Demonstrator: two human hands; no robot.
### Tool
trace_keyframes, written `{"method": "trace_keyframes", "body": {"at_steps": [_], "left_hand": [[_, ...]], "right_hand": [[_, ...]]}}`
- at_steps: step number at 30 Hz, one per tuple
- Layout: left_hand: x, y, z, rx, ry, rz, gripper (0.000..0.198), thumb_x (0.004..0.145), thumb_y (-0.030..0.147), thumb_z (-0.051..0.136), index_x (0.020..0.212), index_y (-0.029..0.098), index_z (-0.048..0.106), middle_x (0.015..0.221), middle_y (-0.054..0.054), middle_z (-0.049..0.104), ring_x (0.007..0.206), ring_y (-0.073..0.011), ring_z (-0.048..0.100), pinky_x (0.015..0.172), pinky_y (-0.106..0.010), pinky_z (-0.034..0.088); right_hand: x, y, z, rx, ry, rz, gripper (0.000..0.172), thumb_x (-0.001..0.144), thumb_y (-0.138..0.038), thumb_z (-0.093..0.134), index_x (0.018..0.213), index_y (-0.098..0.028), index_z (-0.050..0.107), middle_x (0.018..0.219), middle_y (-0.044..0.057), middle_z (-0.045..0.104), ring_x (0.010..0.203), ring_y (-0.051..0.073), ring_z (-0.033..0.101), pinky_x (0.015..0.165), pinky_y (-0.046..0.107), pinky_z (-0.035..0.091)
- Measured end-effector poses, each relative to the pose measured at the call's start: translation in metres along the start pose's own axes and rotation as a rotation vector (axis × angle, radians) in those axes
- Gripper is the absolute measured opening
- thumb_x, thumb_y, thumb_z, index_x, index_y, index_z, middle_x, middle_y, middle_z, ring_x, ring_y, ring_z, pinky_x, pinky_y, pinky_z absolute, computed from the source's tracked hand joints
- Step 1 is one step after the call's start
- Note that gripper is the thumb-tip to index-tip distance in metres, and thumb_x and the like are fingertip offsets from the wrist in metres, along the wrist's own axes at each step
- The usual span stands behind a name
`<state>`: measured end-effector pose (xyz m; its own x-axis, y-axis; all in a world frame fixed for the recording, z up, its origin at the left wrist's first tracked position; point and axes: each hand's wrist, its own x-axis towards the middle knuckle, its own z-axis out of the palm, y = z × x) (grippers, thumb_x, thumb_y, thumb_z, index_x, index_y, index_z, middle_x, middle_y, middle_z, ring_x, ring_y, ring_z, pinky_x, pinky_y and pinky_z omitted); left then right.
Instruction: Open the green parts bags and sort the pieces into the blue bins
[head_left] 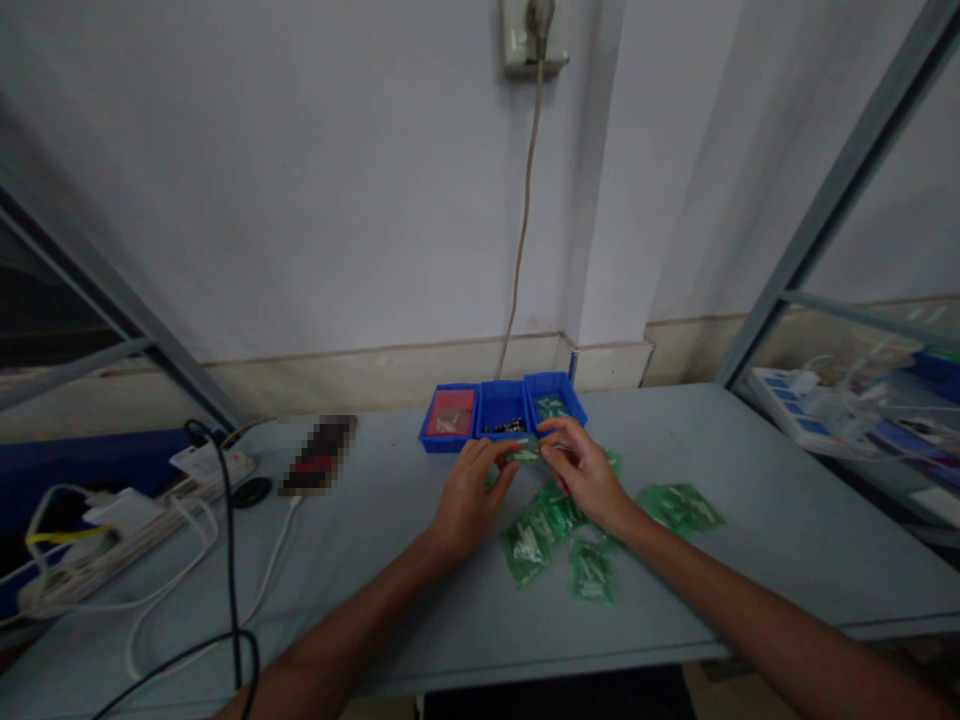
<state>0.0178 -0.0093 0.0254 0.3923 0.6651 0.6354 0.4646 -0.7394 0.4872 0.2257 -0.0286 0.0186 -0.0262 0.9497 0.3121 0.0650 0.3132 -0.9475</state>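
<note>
Both hands clamped on one small piece of green film, thin and slightly glossy: left hand pinches its left end, right hand its right. Green film sits between the fingertips, just in front of three rectangular blue plastic bins. Left bin: flat red sheet. Middle: small dark, shiny parts. Crinkled, translucent green bags lie below and right of the hands on smooth grey table.
</note>
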Motion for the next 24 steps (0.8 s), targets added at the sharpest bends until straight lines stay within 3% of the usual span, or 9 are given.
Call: {"method": "trace_keyframes", "body": {"at_steps": [4, 7, 11, 14, 17, 21, 24], "left_hand": [[0.0022, -0.0010, -0.0015, 0.072, 0.075, -0.069, 0.015, 0.104, 0.032, 0.063, 0.104, 0.021, 0.073, 0.081, -0.002, 0.064, 0.079, -0.0212, 0.059, 0.080, -0.037, 0.050], [0.0038, -0.0019, -0.0019, 0.064, 0.112, -0.086, 0.017, 0.103, 0.035, 0.064, 0.098, 0.022, 0.073, 0.088, -0.004, 0.066, 0.086, -0.0222, 0.060, 0.081, -0.037, 0.051], [0.0036, -0.0016, 0.0001, -0.034, 0.068, -0.069, 0.019, 0.105, 0.035, 0.060, 0.097, 0.022, 0.071, 0.096, -0.006, 0.070, 0.090, -0.0221, 0.063, 0.082, -0.036, 0.052], [0.0012, -0.0015, 0.0028, -0.087, 0.033, -0.092, 0.015, 0.105, 0.035, 0.061, 0.108, 0.022, 0.070, 0.095, -0.005, 0.071, 0.086, -0.0211, 0.064, 0.081, -0.035, 0.052], [-0.0019, -0.0029, 0.0049, -0.155, 0.035, -0.142, 0.028, 0.105, 0.030, 0.060, 0.132, 0.023, 0.060, 0.096, -0.004, 0.070, 0.084, -0.0198, 0.065, 0.081, -0.033, 0.054], [-0.0037, -0.0037, 0.0044, -0.152, 0.006, -0.052, 0.032, 0.104, 0.011, 0.044, 0.128, 0.024, 0.061, 0.107, -0.007, 0.069, 0.099, -0.0212, 0.066, 0.092, -0.037, 0.054], [-0.0015, -0.0009, 0.0017, -0.097, -0.002, 0.010, 0.038, 0.098, 0.006, 0.050, 0.129, 0.025, 0.062, 0.119, -0.009, 0.067, 0.113, -0.0247, 0.062, 0.100, -0.042, 0.051]], "right_hand": [[0.0007, 0.0021, -0.0025, -0.100, -0.044, -0.047, 0.022, 0.100, -0.041, 0.062, 0.115, -0.027, 0.068, 0.099, 0.004, 0.070, 0.055, 0.014, 0.050, 0.049, 0.028, 0.038], [0.0015, 0.0035, -0.0030, -0.154, -0.061, -0.062, 0.023, 0.096, -0.042, 0.069, 0.112, -0.026, 0.069, 0.085, 0.001, 0.066, 0.060, 0.016, 0.052, 0.053, 0.029, 0.040], [0.0013, 0.0023, -0.0006, -0.116, -0.068, -0.013, 0.027, 0.096, -0.051, 0.069, 0.102, -0.026, 0.064, 0.069, -0.004, 0.054, 0.055, 0.016, 0.050, 0.052, 0.028, 0.038], [0.0004, 0.0009, 0.0011, -0.051, -0.089, 0.006, 0.029, 0.097, -0.054, 0.068, 0.098, -0.026, 0.058, 0.067, -0.006, 0.050, 0.051, 0.014, 0.046, 0.050, 0.028, 0.036], [0.0000, 0.0006, 0.0016, -0.001, -0.084, -0.007, 0.029, 0.097, -0.052, 0.068, 0.104, -0.027, 0.053, 0.070, -0.006, 0.052, 0.051, 0.013, 0.043, 0.050, 0.026, 0.033], [0.0013, 0.0007, -0.0001, -0.006, -0.032, -0.030, 0.027, 0.098, -0.050, 0.067, 0.105, -0.027, 0.054, 0.072, -0.005, 0.053, 0.056, 0.014, 0.046, 0.052, 0.026, 0.032], [0.0024, 0.0008, -0.0017, -0.037, -0.021, -0.036, 0.026, 0.098, -0.050, 0.067, 0.100, -0.025, 0.061, 0.075, -0.003, 0.055, 0.059, 0.016, 0.048, 0.053, 0.027, 0.034]]}}
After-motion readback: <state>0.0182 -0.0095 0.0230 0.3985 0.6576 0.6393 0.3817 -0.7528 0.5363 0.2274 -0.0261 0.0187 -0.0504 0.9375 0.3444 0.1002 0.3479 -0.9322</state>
